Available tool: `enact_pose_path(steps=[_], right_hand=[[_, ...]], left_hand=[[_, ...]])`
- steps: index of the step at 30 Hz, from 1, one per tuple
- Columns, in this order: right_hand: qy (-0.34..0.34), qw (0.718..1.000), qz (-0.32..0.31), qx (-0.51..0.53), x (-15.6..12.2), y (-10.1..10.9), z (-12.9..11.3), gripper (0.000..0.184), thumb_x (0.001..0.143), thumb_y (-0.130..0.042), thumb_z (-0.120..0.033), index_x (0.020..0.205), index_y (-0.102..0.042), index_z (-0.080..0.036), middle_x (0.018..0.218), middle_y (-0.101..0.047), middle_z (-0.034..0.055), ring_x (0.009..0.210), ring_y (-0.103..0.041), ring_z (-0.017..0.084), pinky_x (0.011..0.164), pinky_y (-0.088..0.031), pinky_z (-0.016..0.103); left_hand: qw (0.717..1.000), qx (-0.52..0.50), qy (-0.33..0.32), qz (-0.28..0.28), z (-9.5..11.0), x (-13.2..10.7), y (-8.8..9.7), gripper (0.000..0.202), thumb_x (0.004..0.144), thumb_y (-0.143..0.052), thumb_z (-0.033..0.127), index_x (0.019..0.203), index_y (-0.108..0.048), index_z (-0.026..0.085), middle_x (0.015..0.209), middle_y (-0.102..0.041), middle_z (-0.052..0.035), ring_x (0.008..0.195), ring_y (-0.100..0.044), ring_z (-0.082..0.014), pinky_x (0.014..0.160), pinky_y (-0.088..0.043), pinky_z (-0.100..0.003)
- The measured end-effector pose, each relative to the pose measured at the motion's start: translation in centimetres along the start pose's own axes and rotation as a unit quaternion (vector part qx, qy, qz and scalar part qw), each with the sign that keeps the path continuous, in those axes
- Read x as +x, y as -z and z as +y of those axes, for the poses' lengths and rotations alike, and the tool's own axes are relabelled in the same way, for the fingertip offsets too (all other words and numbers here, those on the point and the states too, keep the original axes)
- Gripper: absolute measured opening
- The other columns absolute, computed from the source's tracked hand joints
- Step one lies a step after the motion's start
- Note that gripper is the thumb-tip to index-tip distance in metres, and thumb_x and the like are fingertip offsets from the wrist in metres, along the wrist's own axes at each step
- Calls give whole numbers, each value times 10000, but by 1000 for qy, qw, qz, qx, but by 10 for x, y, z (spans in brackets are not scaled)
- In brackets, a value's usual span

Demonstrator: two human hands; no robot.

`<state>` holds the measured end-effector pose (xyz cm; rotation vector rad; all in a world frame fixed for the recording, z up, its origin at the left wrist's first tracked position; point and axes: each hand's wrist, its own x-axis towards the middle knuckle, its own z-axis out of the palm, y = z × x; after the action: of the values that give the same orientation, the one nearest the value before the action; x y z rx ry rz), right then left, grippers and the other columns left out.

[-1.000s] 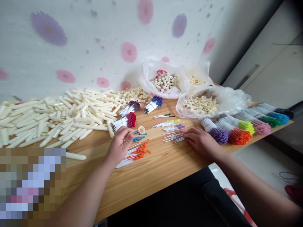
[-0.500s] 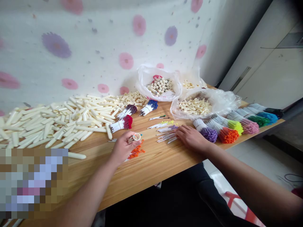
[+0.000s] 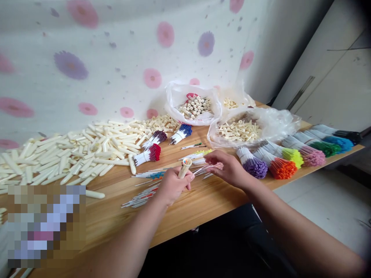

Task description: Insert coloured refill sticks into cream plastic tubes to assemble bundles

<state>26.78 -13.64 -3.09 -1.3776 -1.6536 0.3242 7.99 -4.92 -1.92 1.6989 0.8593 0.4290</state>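
My left hand (image 3: 175, 185) is wrapped round a cream tube (image 3: 185, 168), held upright with its open end up and small coloured tips inside. Right of it, my right hand (image 3: 227, 166) hovers over the pen refills, thumb and forefinger apart. Pink-tipped refills (image 3: 216, 166) show between those fingers; I see nothing gripped there. Yellow-tipped refills (image 3: 199, 153) lie just beyond. Close to my left hand are blue-tipped refills (image 3: 155, 175) and a group of orange-tipped refills (image 3: 142, 196), partly hidden by that hand.
Cream tubes (image 3: 66, 154) are heaped at the left. Tied bundles with red (image 3: 147, 154), dark and blue tips stand behind my left hand. Plastic bags (image 3: 193, 104) of cream parts sit at the back. Bundles in several colours, including orange (image 3: 279, 166), line the table's right side.
My left hand has moved right with the tube, uncovering blue-tipped and orange-tipped refills. My right hand has lifted slightly from the refills, and its fingers have parted.
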Motion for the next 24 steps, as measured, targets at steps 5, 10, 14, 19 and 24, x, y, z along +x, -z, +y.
enact_pose_path(steps=[5, 10, 14, 19, 24], right_hand=[[-122, 979, 77, 142, -14, -16, 7, 143, 801, -633, -283, 905, -678, -197, 844, -715, 47, 757, -671, 156, 695, -553, 297], [-121, 971, 59, 195, -12, -32, -3, 152, 775, -662, -241, 920, -707, -226, 839, -726, 29, 757, -679, 140, 729, -554, 290], [-130, 935, 63, 323, -11, -40, -8, 319, 766, -678, -244, 1083, -643, -238, 786, -708, 5, 721, -679, 121, 700, -569, 272], [-160, 914, 142, 345, -15, -48, -15, 223, 758, -689, -258, 980, -682, -238, 831, -726, 16, 747, -690, 133, 737, -586, 317], [-154, 927, 157, 304, -18, -51, -21, 205, 760, -683, -278, 960, -709, -244, 845, -728, 26, 762, -679, 150, 761, -573, 358]], left_hand=[[998, -50, 17, -29, -7, -3, 1, 174, 747, -618, 302, 673, -609, 145, 490, -578, 20, 408, -481, -73, 414, -374, -176], [996, -64, 8, -65, -4, -6, -2, 199, 765, -613, 314, 681, -637, 135, 586, -629, -11, 497, -553, -87, 504, -462, -197], [997, -54, -7, -54, -3, -8, -4, 205, 767, -611, 312, 664, -639, 137, 549, -597, 7, 489, -532, -80, 493, -449, -188], [999, -38, -20, -9, -4, -10, -4, 203, 767, -616, 327, 693, -643, 139, 526, -585, 13, 476, -527, -90, 487, -450, -206], [998, -14, -66, -10, -5, -11, -3, 210, 797, -583, 318, 695, -643, 144, 570, -605, 2, 504, -546, -101, 506, -455, -219]])
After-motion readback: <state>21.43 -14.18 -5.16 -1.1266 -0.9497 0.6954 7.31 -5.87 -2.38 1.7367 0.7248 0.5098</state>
